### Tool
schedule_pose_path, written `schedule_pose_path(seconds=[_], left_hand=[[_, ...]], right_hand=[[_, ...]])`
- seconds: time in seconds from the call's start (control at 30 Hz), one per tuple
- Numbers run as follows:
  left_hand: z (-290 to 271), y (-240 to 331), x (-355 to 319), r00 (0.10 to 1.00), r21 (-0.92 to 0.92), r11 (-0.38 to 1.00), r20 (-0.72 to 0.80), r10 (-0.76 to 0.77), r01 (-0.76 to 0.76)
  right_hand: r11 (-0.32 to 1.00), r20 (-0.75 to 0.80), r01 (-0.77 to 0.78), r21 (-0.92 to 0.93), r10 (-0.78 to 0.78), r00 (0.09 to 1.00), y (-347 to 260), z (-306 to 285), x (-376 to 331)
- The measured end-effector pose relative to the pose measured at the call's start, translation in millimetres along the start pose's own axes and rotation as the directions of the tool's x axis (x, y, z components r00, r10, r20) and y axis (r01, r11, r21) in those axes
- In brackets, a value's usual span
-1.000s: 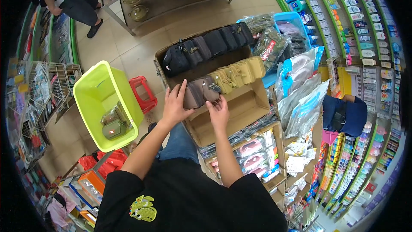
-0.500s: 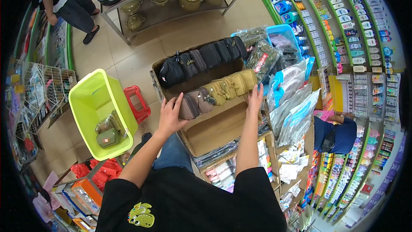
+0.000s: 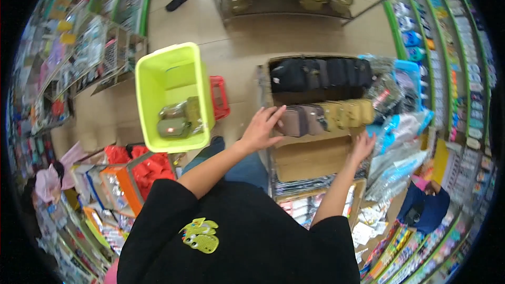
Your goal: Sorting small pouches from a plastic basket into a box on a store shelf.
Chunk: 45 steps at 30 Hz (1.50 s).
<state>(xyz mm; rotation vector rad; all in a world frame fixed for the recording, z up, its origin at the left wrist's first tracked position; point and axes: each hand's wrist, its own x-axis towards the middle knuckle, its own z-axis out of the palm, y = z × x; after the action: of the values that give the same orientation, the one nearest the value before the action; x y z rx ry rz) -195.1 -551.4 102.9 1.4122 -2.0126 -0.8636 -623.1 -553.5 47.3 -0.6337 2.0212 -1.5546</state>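
A cardboard box in front of me holds two rows of small zip pouches. The near row runs from brown pouches on the left to tan pouches on the right; black pouches fill the far row. At the left end of the near row, my left hand has its fingers apart, the tips by the outermost brown pouch; whether they touch it I cannot tell. My right hand is by the box's right side, just below the tan pouches, its fingers stretched out and holding nothing visible.
To the left stands a lime-green bin with a few olive pouches in it, beside a red plastic stool. Plastic-wrapped packs lie right of the box. A pot rack stands beyond; another person is at the right.
My view has turned left, so the box and bin sit further right in the picture. Both hands stay near the ends of the near row; the right hand sits slightly lower beside it.
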Motion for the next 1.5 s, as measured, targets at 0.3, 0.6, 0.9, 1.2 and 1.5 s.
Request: schedule_pose_path(seconds=[0.3, 0.6, 0.9, 1.2, 1.5], left_hand=[[-75, -150, -143, 0.899, 0.1, 0.905, -0.205, -0.388, 0.414], [-129, -319, -265, 0.68, 0.453, 0.622, 0.046, -0.731, 0.639], [-138, -373, -297, 0.765, 0.594, 0.657, 0.104, -0.635, 0.465], [-174, -349, -301, 0.811, 0.329, 0.786, 0.091, -0.578, 0.524], [-194, -373, -286, 0.883, -0.288, 0.838, 0.068, -0.464, 0.463]], right_hand=[[0.98, 0.191, -0.024, -0.198, 0.062, 0.98, -38, 75, -225], [0.882, 0.909, 0.376, -0.285, 0.124, 0.398, -31, 234, -405], [0.739, 0.923, 0.612, -0.28, 0.383, -0.04, 77, 363, -498], [0.696, 0.819, 0.465, -0.548, 0.559, 0.129, 140, 385, -533], [0.76, 0.828, 0.331, -0.56, 0.493, 0.269, 85, 350, -520]])
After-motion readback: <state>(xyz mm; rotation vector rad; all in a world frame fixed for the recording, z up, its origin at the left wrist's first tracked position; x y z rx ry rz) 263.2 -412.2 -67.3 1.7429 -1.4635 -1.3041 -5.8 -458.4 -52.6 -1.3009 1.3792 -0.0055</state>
